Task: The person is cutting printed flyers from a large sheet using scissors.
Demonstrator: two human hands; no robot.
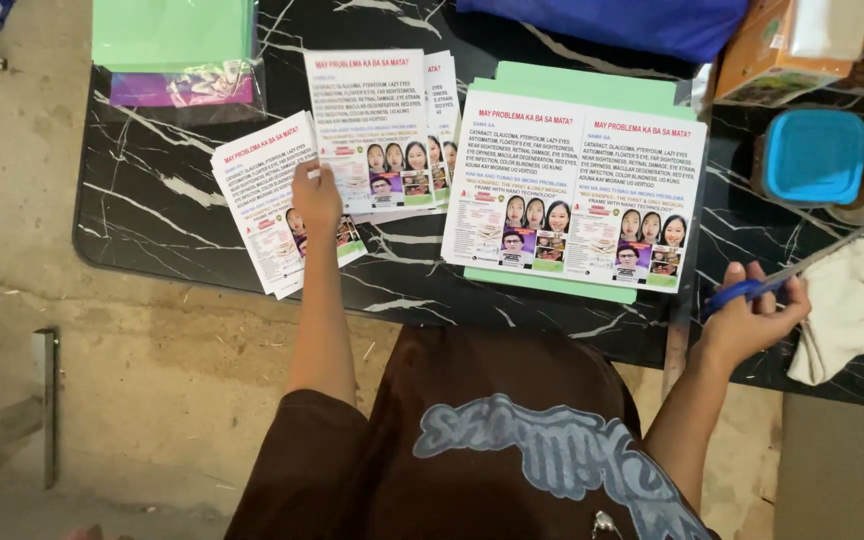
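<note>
Grip of right hand (752,315) closed on blue-handled scissors (782,275) at tabletop (152,200) edge; left hand (314,195) pressed flat on single flyer (277,200). Flyer best squared to stack (382,130) before release.

Black table (167,215) with white marble-looking veins all over it. The flyers on it are white with red headings, small blue and dark text, and colourful photo blocks: a single flyer (270,205) near the table's left edge and an uncut double sheet (577,190) in the table's middle, sitting on mint green paper (552,283). More green paper (172,32) at the table's far left corner, over something purple. Scissors (762,285) with blue handles at the table's right side, near a bright blue lid (812,155) and a cream cloth (852,300).
</note>
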